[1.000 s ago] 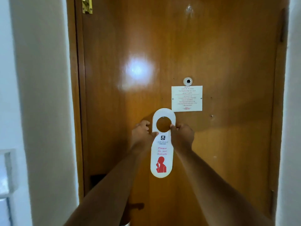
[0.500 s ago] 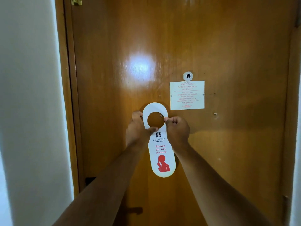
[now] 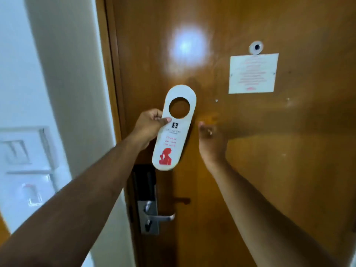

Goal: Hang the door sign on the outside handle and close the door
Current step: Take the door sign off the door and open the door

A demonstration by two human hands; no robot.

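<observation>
1. One hand has the sign (image 3: 174, 128): left hand (image 3: 149, 127) pinches its left edge just under the round hole, thumb on the printed face, other fingers behind. Grip is low on the neck, so the hole is clear for hooking.
2. Sign is in the air in front of the door (image 3: 240, 170), tilted with its top leaning right, red print facing the camera. Not on any handle yet.
3. Right hand (image 3: 211, 143) is empty, just right of the sign and not touching it. Fingers loosely open and curled, blurred, so finer detail is unreadable. My read: it's free for the handle or the door edge.
4. Handle (image 3: 162, 217) is a silver lever on a lock plate (image 3: 148, 216), below the sign and well apart from it, with a black lock panel (image 3: 145, 182) above it.
5. Door looks shut against the frame (image 3: 113, 93). With a peephole (image 3: 255, 47) and a paper notice (image 3: 253, 73) on this face, it's likely the inside, so the outside handle would be out of view.
6. Judgement: early stage. Next is opening the door, slipping the hole over the outside lever, then pulling the door shut.
7. Risk: a one-edge pinch lets the flat card swing; the hole could miss the lever tip.
</observation>
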